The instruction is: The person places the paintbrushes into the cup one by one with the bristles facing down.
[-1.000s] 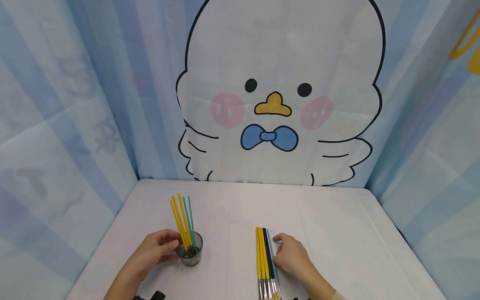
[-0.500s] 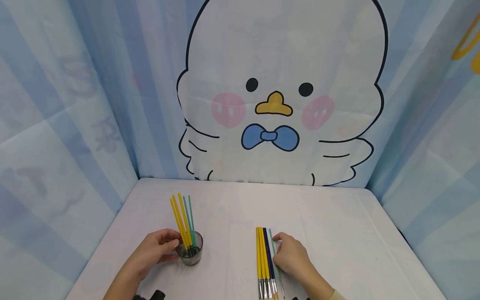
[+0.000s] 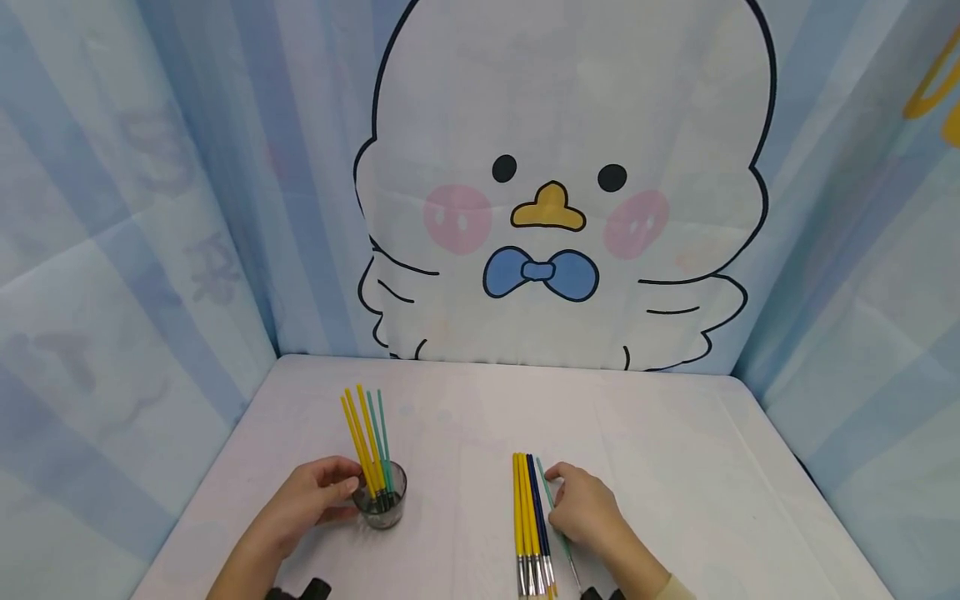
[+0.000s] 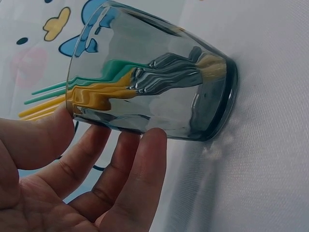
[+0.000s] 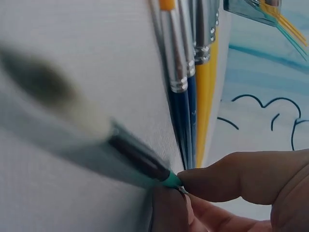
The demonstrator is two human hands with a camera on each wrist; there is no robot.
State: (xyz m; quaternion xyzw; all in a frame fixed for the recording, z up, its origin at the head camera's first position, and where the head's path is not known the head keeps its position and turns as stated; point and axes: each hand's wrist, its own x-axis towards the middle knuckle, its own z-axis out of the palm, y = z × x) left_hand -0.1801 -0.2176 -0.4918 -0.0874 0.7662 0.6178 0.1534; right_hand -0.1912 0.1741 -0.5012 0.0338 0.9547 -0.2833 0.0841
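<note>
Teal-handled, a slim paintbrush (image 5: 138, 152) is pinched in the right hand (image 3: 587, 507), thumb and fingertip closed, just beside a row of yellow and navy-handled brushes (image 3: 525, 504) on the white cloth surface (image 3: 457, 417). Only the right wrist view makes out its pale bristles, blurring dark. That row separates it from a smoky glass tumbler (image 4: 164, 42) of yellow and teal brushes (image 3: 370, 433), in the curved grip of the left hand (image 3: 318, 493).

In the right wrist view, the green brush (image 5: 133, 149) has blurred bristles (image 5: 43, 82), and the upper-right glass (image 5: 239, 8) is cropped; the head view's bottom edge cuts the lying yellow brushes (image 3: 524, 508).
</note>
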